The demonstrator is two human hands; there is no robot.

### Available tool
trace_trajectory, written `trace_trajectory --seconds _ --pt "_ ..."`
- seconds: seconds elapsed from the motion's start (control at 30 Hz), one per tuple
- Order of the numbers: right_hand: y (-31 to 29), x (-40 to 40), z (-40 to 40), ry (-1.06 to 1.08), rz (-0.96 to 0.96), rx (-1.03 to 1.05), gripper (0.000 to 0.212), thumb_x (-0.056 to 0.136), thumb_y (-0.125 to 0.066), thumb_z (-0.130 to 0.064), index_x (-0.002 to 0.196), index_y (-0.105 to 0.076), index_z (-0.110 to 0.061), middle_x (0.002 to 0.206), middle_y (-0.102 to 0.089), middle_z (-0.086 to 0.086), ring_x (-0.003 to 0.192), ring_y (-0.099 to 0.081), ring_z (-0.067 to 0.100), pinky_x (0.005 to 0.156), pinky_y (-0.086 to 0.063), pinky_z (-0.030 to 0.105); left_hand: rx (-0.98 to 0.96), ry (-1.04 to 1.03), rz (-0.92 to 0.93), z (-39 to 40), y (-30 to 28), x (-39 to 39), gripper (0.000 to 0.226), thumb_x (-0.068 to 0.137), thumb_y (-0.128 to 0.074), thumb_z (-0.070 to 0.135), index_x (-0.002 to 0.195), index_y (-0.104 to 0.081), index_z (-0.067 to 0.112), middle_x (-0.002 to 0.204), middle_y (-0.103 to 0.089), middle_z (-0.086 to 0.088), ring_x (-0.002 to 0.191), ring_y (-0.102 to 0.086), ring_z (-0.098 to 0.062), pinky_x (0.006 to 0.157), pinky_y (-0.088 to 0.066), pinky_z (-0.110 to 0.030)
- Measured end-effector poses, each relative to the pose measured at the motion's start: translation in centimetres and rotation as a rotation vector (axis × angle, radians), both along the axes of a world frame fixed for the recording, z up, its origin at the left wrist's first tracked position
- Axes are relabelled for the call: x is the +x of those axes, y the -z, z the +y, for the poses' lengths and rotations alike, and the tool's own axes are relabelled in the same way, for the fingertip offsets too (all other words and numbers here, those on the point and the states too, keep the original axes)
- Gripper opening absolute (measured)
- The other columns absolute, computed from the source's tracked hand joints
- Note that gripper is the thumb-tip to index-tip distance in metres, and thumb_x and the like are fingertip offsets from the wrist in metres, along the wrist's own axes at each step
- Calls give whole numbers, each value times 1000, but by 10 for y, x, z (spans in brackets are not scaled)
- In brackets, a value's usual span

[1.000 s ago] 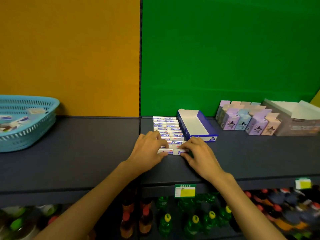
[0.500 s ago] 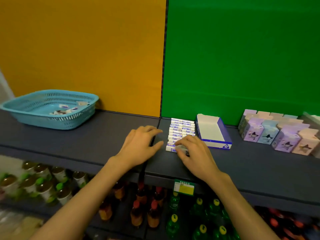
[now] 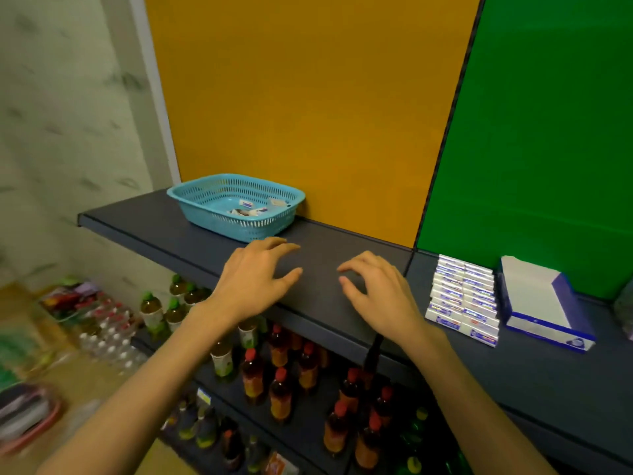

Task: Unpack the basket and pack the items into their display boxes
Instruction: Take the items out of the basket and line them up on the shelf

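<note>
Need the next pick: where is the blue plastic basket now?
In the head view, the blue plastic basket sits upper left on the dark shelf, against the orange wall panel, beyond the left hand.

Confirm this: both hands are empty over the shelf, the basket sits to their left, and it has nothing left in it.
One part is wrong. The head view shows the basket is not empty: a few small packs still lie in it. The rest holds: the left hand and right hand hold nothing over the shelf, with the basket to their left.
</note>
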State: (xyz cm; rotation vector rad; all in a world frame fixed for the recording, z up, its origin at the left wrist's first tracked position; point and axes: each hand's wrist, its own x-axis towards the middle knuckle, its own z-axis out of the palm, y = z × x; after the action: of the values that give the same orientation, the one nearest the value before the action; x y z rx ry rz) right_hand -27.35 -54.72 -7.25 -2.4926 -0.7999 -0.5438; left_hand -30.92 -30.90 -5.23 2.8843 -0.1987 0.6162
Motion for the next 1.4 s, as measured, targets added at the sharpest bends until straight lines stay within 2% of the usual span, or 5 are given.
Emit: trace_trajectory --seconds 0.5,0.8,1.13,1.27,1.4 --pt "-35 38 206 -4 -36 -48 23 98 -57 -36 118 -65 -27 116 -59 -8 111 -55 15 87 -48 38 -23 -99 -30 215 -23 4 56 95 -47 58 145 -47 32 148 -48 5 130 -48 -20 99 -47 -46" --pt "-55 76 278 100 -62 -108 21 97 -58 -34 114 -67 -25 111 -62 -4 105 -58 17 80 -46 34 -51 -47 -42 316 -40 41 52 95 -49 56 143 -49 34 146 -50 6 129 -49 -20 98 -47 -45" --pt "-61 146 296 237 -74 -171 24 96 -58 -34 115 -68 -25 115 -63 -1 104 -59 21 81 -48 37 -71 88 -25 351 -49 140 49 95 -53 52 139 -54 31 134 -58 4 119 -56 -19 88 -53 -43" --pt "-65 179 290 301 -71 -134 25 97 -59 -32 118 -67 -22 117 -63 -1 107 -59 20 87 -48 39 -7 138 5 344 -57 187 49 96 -54 50 141 -52 30 135 -57 3 121 -54 -20 89 -48 -40" --pt "-65 211 280 355 -38 -116 23 96 -61 -32 117 -66 -24 115 -61 -5 105 -57 14 83 -44 30 47 191 62 336 -64 238 47 96 -54 50 140 -53 32 137 -57 3 122 -54 -22 91 -47 -40"
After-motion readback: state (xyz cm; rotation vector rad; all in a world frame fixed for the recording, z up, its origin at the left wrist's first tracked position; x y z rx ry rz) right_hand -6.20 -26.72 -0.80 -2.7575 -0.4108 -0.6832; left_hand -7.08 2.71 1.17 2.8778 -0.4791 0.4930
